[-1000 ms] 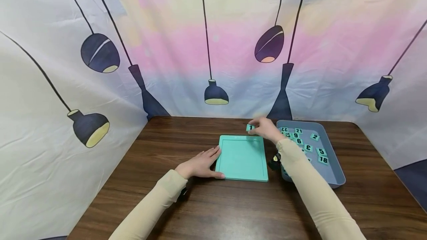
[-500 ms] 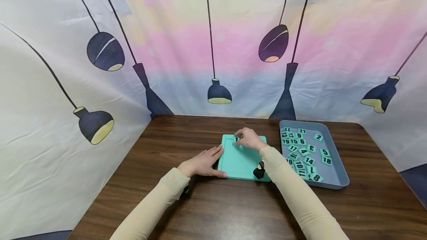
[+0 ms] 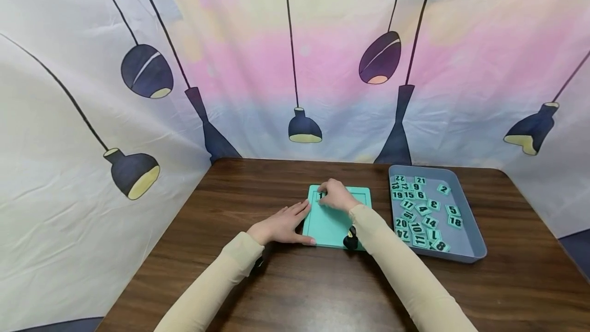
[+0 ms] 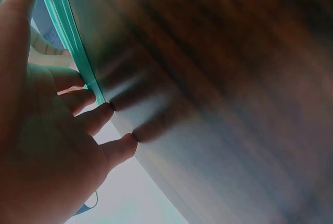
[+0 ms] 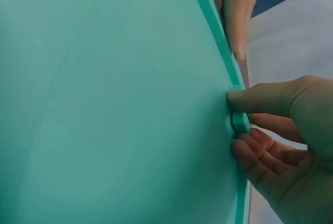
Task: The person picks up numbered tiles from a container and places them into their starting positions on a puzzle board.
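Note:
A flat turquoise board [image 3: 323, 227] with a raised rim lies on the table. At its upper left corner my right hand [image 3: 338, 195] pinches a small turquoise number tile [image 3: 321, 195] marked 1. In the right wrist view the tile [image 5: 239, 122] is between thumb and fingers, against the rim. My left hand [image 3: 282, 224] rests at the board's left edge, fingers spread and thumb at the near corner. The left wrist view shows the left fingers [image 4: 96, 117] extended, some touching the board's side [image 4: 73, 37], others the table. The right hand and forearm cover part of the board.
To the right of the board stands a grey-blue tray [image 3: 470, 229] with several loose numbered tiles [image 3: 416, 228]. Both lie on a dark wooden table [image 3: 295, 291]. Behind the table hangs a cloth backdrop [image 3: 341, 76] printed with lamps.
My right hand has carried the 1 tile from beyond the board's far right edge leftward to its upper left corner. The left hand has stayed at the board's left edge.

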`<state>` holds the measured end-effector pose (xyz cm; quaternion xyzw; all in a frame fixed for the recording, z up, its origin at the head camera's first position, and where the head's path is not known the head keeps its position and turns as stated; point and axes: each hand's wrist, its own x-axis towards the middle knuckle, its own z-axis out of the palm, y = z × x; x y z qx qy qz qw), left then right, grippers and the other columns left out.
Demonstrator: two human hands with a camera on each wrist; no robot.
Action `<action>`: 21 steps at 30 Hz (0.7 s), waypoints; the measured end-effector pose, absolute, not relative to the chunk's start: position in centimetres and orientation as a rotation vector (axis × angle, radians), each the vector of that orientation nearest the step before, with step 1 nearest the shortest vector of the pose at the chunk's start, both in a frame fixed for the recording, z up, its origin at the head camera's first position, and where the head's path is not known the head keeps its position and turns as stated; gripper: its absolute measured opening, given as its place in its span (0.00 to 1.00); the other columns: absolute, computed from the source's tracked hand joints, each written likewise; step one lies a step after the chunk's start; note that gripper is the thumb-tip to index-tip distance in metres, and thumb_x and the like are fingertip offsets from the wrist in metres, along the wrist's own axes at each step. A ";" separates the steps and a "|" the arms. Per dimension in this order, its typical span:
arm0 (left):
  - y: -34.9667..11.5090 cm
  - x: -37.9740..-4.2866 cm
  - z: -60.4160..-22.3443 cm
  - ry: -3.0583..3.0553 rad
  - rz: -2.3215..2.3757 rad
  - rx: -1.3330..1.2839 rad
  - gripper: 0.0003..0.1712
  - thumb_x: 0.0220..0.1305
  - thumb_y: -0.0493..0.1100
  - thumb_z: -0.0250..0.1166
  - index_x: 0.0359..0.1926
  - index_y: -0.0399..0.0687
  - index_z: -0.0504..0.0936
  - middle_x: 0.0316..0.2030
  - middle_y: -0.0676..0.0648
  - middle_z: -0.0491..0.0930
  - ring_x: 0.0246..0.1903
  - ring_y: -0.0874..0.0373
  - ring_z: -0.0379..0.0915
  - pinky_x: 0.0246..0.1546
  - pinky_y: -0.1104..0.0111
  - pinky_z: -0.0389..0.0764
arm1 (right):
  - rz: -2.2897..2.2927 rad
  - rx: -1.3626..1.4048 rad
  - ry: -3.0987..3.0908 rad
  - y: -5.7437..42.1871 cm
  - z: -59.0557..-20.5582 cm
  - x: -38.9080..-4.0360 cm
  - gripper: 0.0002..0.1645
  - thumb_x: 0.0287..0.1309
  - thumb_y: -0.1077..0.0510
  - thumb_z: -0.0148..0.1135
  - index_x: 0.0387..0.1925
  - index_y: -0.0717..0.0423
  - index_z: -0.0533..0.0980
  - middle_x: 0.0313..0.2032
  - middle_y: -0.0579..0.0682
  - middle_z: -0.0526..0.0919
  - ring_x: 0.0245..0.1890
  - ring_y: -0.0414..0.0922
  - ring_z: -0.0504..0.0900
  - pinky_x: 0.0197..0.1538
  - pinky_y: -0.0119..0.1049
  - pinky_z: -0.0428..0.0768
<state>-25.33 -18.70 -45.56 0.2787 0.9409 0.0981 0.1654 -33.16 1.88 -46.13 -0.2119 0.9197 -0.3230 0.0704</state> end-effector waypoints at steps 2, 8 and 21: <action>-18.7 -25.4 -45.6 2.686 0.274 0.794 0.61 0.64 0.74 0.59 0.81 0.47 0.43 0.80 0.46 0.38 0.78 0.50 0.38 0.74 0.47 0.48 | -0.972 -0.643 2.772 1.6 -46.1 -33.2 0.23 0.63 0.63 0.69 0.59 0.64 0.79 0.48 0.58 0.78 0.46 0.52 0.77 0.46 0.46 0.79; -18.6 -25.4 -45.7 2.683 0.280 0.791 0.60 0.64 0.74 0.59 0.81 0.47 0.43 0.80 0.46 0.39 0.78 0.50 0.38 0.74 0.47 0.48 | -0.988 -0.648 2.756 1.2 -46.0 -33.1 0.22 0.63 0.64 0.68 0.59 0.64 0.79 0.47 0.58 0.77 0.44 0.52 0.76 0.45 0.46 0.78; -18.7 -25.4 -45.6 2.679 0.291 0.802 0.60 0.64 0.74 0.59 0.81 0.46 0.43 0.80 0.46 0.38 0.78 0.50 0.38 0.74 0.46 0.48 | -1.031 -0.659 2.739 2.1 -45.3 -33.3 0.24 0.63 0.62 0.68 0.60 0.62 0.78 0.52 0.61 0.76 0.52 0.56 0.77 0.51 0.50 0.79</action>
